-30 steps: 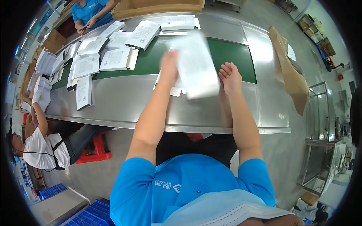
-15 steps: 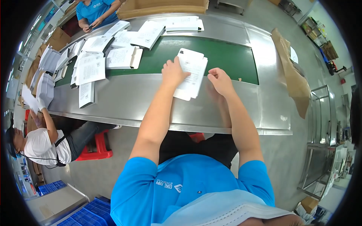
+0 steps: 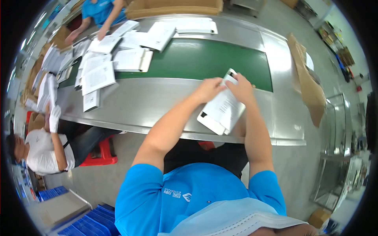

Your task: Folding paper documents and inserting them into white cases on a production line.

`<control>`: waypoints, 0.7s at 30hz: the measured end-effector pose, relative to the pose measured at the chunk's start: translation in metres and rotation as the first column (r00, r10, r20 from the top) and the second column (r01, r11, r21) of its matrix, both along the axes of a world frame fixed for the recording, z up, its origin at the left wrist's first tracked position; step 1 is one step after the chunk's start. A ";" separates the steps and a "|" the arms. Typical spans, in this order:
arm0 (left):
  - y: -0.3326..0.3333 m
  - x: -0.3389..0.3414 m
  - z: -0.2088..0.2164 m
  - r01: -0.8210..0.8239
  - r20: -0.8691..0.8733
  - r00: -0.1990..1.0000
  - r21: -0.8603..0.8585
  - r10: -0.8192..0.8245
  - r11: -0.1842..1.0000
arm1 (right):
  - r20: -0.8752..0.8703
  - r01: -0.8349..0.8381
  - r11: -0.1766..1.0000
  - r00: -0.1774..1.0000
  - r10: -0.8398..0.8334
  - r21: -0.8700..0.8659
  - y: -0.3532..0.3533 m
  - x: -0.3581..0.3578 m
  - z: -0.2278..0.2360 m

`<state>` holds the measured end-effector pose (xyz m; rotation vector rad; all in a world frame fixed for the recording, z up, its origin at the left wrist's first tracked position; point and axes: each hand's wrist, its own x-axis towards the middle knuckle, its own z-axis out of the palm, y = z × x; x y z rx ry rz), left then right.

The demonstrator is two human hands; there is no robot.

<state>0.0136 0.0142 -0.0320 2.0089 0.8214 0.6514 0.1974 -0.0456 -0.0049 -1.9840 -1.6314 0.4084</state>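
A small stack of white printed cards [image 3: 221, 112], slightly fanned, is tilted over the steel table near its front edge. Dark patches mark its corners. My left hand [image 3: 210, 89] has its fingers closed at the stack's upper left edge. Beside it, my right hand [image 3: 241, 89] curls over the upper right part, its fingers gripping the cards close to the left fingertips. Part of the top end is hidden under the fingers.
White printed flat boxes [image 3: 98, 77] lie piled at the left on the green belt [image 3: 204, 55] and the steel table [image 3: 157, 100]. A co-worker in blue [image 3: 103, 13] reaches into the pile; another in white [image 3: 47, 147] sits at left. Brown paper [image 3: 305, 78] hangs off the right end.
The card stack has moved right and nearer, and turned so its top leans right. My right hand, earlier apart from it, now grips it. The co-worker in blue now reaches into the pile.
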 end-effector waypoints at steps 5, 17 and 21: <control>0.004 0.003 -0.003 0.083 -0.022 0.996 -0.041 -0.084 0.996 | -0.245 -0.144 0.984 0.963 0.114 -0.106 0.001 0.034 -0.008; -0.016 -0.003 0.015 0.094 -0.238 0.965 -0.063 -0.107 0.994 | -0.595 -0.134 0.986 0.787 0.164 0.096 0.002 0.009 -0.026; 0.004 0.001 0.000 0.020 -0.046 0.999 -0.075 -0.024 0.997 | -0.104 -0.077 0.902 0.986 0.133 0.425 0.014 -0.004 -0.032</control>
